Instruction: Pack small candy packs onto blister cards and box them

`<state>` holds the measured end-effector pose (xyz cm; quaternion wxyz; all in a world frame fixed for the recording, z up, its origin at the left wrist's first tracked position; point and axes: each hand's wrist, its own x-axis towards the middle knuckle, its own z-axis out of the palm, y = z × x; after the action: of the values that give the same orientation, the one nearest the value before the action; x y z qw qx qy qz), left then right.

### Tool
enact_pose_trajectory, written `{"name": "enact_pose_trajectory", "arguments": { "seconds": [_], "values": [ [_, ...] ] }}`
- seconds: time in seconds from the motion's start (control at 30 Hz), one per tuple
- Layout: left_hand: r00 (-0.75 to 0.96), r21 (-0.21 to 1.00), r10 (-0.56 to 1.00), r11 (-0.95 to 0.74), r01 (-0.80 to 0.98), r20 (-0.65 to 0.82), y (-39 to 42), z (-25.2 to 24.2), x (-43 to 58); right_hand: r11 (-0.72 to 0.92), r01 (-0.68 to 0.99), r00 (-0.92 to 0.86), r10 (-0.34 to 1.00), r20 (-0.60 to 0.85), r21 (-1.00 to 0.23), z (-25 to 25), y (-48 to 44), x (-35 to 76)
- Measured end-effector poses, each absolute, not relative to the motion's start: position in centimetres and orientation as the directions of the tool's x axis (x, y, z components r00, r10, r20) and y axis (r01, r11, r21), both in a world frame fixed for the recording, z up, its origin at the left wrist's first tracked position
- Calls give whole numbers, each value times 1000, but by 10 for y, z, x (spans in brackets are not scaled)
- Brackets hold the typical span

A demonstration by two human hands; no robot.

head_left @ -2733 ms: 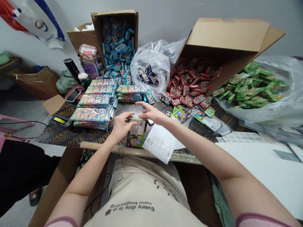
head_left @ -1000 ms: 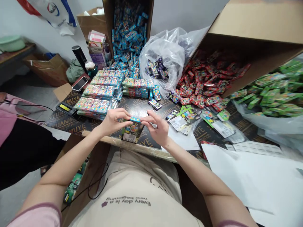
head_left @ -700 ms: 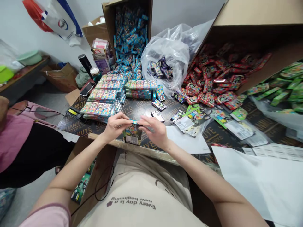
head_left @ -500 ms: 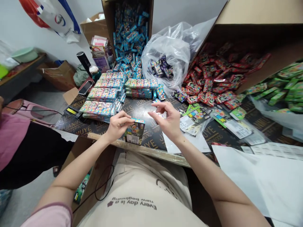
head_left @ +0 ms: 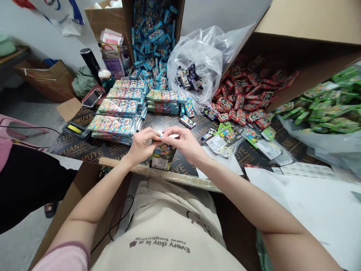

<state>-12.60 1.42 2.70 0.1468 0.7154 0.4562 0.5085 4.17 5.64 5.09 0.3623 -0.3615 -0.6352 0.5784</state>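
A small colourful carton (head_left: 163,156) stands upright at the near edge of the dark table (head_left: 84,148). My left hand (head_left: 142,145) is curled around its top left side. My right hand (head_left: 182,143) pinches at the carton's top, fingertips meeting those of the left hand over a small pale piece I cannot make out. Flat colourful packs (head_left: 222,140) lie just right of my right hand. Stacks of filled colourful packs (head_left: 113,125) sit to the left of my left hand.
Tipped cardboard boxes spill blue packets (head_left: 150,41) and red packets (head_left: 242,101); a clear bag holds purple packets (head_left: 187,79), another bag green packets (head_left: 318,107). White sheets (head_left: 304,199) lie at right. A phone (head_left: 90,98), a black cylinder (head_left: 90,64) and a yellow-lit device (head_left: 73,129) sit at left.
My right hand, lifted away open half a second ago, has come back to the carton's top and pinched shut there. The left hand has stayed on the carton.
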Motion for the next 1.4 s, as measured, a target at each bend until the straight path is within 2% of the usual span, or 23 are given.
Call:
{"name": "enact_pose_trajectory", "arguments": {
  "seconds": [0.13, 0.27, 0.4, 0.67, 0.87, 1.0, 1.07, 1.13, 1.17, 1.23, 1.3, 1.33, 1.4],
  "values": [
    [76, 668, 798, -548, 504, 598, 16, 25, -127, -100, -23, -453, 888, -79, -995, 52, 54, 37],
    [80, 647, 779, -568, 509, 622, 16, 25, -127, -172, -56, -408, 903, -134, -984, 52, 51, 35],
    [73, 642, 779, -563, 521, 623, 15, 27, -125, -167, -59, -361, 923, -134, -984, 47, 50, 33],
    [-49, 680, 781, -510, 526, 623, 18, 22, -116, -172, -99, -320, 938, -133, -980, 39, 52, 30],
    [-49, 678, 773, -521, 519, 632, 16, 22, -114, -144, -159, -273, 957, -97, -977, 27, 53, 28],
    [-123, 770, 836, -423, 477, 535, 13, 18, -114, -116, -192, -211, 975, -74, -974, 17, 57, 22],
    [-197, 861, 878, -343, 376, 436, 13, 10, -115, -59, -112, -177, 983, -39, -992, 16, 59, 24],
    [-224, 934, 923, -258, 245, 314, 14, 1, -117, 119, 35, -108, 987, 115, -992, 18, 58, 38],
    [-199, 958, 947, -214, 190, 251, 14, -3, -118, 239, 149, -70, 970, 231, -959, 19, 55, 51],
    [-92, 983, 984, -139, 120, 151, 12, -8, -119, 406, 452, -13, 893, 449, -794, 16, 48, 91],
    [-16, 983, 990, -140, 123, 143, 7, -7, -118, 321, 750, 23, 862, 507, -578, 7, 36, 146],
    [-24, 969, 980, -191, 159, 197, 4, -5, -116, 213, 852, 61, 867, 495, -478, 0, 28, 176],
    [-49, 877, 913, -373, 302, 405, 3, -1, -110, -94, 945, 224, 884, 410, -315, -16, 10, 234]
  ]
}}
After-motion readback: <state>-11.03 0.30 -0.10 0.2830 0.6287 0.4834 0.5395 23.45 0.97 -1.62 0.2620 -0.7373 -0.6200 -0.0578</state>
